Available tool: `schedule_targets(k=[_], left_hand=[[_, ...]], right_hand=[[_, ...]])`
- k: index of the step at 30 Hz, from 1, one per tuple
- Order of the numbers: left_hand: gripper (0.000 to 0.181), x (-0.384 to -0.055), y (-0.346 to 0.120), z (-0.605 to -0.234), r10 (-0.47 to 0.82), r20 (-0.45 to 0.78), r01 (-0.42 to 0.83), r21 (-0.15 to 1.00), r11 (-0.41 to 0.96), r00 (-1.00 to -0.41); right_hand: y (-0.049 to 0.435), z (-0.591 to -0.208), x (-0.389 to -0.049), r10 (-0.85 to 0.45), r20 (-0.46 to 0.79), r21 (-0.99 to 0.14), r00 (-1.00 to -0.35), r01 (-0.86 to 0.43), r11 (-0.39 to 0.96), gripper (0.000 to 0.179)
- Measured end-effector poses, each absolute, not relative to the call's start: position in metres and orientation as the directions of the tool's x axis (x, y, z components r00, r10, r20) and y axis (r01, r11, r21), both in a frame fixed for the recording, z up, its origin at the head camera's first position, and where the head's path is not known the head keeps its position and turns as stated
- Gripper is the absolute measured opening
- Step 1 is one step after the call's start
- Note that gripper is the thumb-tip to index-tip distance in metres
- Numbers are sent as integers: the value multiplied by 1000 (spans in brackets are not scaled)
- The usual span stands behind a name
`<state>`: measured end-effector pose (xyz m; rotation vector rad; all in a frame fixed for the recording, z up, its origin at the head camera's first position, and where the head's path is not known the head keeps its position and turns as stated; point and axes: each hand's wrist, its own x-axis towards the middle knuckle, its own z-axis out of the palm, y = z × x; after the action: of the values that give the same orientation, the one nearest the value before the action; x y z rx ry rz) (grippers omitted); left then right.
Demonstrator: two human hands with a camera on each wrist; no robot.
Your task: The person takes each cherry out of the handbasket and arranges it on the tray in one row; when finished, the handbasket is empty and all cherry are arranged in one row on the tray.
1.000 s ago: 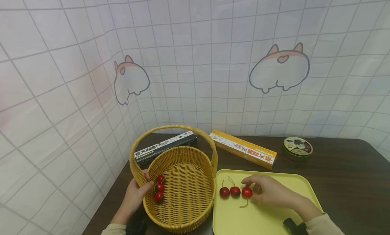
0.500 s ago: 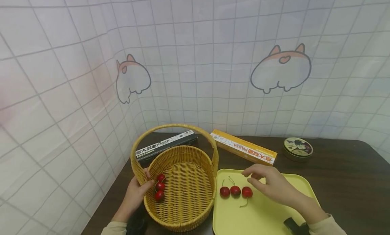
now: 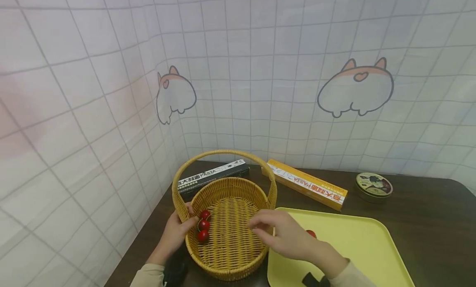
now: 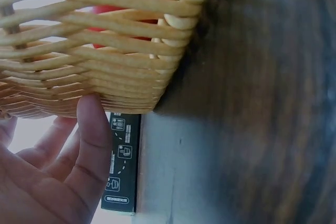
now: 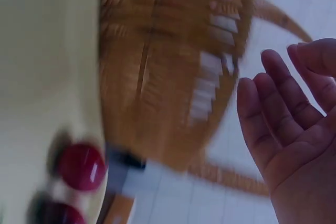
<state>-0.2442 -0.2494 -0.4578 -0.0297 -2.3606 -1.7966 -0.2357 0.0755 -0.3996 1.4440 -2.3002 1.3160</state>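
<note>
Where the basket [image 3: 230, 225] stands, black box [image 3: 216, 177] lies part-hidden.

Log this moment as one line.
left hand: grips basket; right hand: empty, over basket's edge; in basket: three cherries; on tray: more cherries

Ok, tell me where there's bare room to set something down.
Bare: the tray right of the right hand; the table right of the tray and tin; the basket floor right of its three cherries. Crowded: the basket's left side, where the left hand grips it, and the tray's left part, where other cherries lie.
</note>
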Motion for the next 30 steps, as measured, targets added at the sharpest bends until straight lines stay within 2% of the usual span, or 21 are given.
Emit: schedule_targets(k=[5, 8, 13, 18, 24, 30], left_hand=[[18, -244, -248, -460, -99, 163, 129, 950, 285, -982], [17, -244, -246, -459, -95, 172, 139, 949, 284, -980], [18, -243, -246, -457, -112, 181, 142, 947, 289, -977], [19, -243, -245, -458, -113, 172, 132, 945, 298, -979], [16, -244, -246, -460, -113, 180, 132, 931, 341, -977], [22, -245, -250, -460, -144, 173, 108, 921, 375, -974]], right_hand=[[35, -401, -242, -751, 378, -629, -541, -746, 221, 16], [19, -403, -246, -779, 318, -604, -540, -749, 272, 17], [-3, -408, -253, -808, 260, -567, -529, -761, 315, 18], [-21, -416, -258, -816, 207, -575, -540, -742, 345, 20], [-38, -424, -262, -816, 173, -528, -552, -752, 396, 21], [-50, -426, -263, -815, 73, -458, -575, -745, 485, 39]])
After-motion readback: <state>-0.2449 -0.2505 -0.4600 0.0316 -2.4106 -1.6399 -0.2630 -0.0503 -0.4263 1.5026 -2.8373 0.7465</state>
